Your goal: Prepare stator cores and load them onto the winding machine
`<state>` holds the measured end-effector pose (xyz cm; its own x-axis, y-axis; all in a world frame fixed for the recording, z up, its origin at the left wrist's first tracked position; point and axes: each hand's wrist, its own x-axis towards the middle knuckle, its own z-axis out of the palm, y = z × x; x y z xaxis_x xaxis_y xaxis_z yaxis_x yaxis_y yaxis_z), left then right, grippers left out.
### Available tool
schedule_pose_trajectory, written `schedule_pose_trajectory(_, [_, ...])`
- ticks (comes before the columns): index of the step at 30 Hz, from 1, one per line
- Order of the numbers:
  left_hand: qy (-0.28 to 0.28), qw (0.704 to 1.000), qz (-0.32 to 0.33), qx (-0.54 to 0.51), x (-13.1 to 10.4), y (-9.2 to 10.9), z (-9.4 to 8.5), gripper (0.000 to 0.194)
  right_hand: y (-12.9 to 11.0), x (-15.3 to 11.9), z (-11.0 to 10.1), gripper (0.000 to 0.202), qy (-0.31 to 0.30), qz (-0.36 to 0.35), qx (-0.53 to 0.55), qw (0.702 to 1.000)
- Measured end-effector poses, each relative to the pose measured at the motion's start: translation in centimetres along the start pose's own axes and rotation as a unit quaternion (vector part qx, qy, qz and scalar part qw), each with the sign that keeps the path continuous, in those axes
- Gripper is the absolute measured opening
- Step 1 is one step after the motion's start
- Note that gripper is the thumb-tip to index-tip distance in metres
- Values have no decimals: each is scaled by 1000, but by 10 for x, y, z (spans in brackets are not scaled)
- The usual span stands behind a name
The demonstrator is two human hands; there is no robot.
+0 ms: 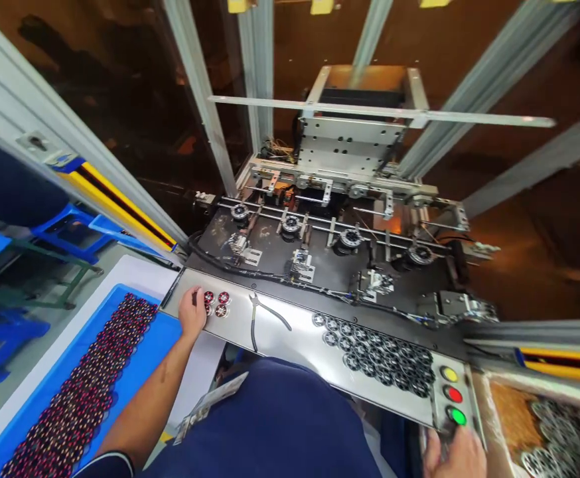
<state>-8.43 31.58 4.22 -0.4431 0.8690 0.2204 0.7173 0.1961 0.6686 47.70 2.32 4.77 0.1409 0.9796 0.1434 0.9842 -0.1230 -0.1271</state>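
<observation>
My left hand (192,312) is at the left end of the metal ledge (270,345), its fingers closed round something dark, too small to name. Right beside it lie a few red-and-black round parts (223,297). Near the lower right corner, my right hand (454,455) is just below the green button (456,416); its fingers are partly hidden. Pliers (265,312) with dark handles rest open on the ledge. Rows of black-and-silver round parts (379,352) cover the ledge's right half.
Behind the ledge stands a machine (270,245) with several round fixtures and rods. A blue tray (83,338) of red-and-black parts is at left, a box (509,425) of metal parts at right. Yellow-edged posts (121,206) flank the machine.
</observation>
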Motion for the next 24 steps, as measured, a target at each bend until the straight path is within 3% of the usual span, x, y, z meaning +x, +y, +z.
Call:
schedule_pose_trajectory(2, [0,1000,1,3,2,0,0,30,-3,-3,1,99,52,68,4,996])
schedule_pose_trajectory(5, [-1,1000,1,11,4,0,0,30,1,-2,0,88,65,108,19,992])
schedule_pose_trajectory(9, [-2,1000,-2,21,4,-1,1,31,15,2,0,76,68,109,22,991])
schedule_pose_trajectory(16, [6,1000,-5,21,5,-2,2,36,36,26,22,39,150,127,-14,980])
schedule_pose_trajectory(24, [7,1000,-2,24,5,-4,2,34,43,49,40,38,209,144,1,967])
